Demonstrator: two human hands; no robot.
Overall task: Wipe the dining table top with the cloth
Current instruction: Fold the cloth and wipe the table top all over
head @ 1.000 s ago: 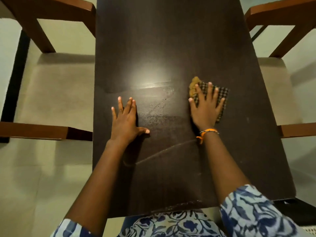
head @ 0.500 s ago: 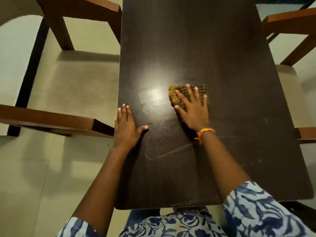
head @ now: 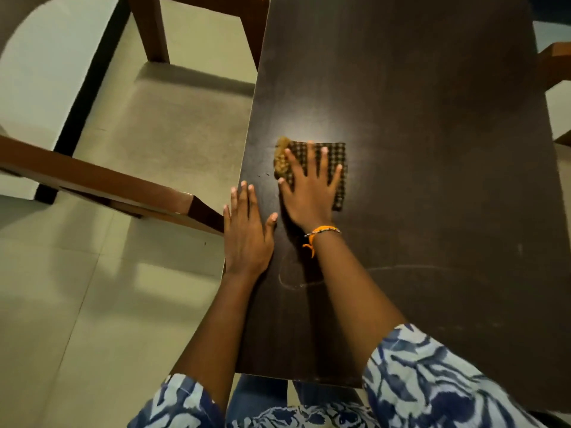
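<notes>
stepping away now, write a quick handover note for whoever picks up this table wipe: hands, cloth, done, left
Right hand: flat, fingers spread, pressing the checked cloth onto the table top near its left edge.
Left hand: empty, flat on the left edge beside the right hand.
Done: faint curved wipe streaks show on the near part.
Left: the far half and right side show no streaks; a few crumbs lie just left of the cloth.
</notes>
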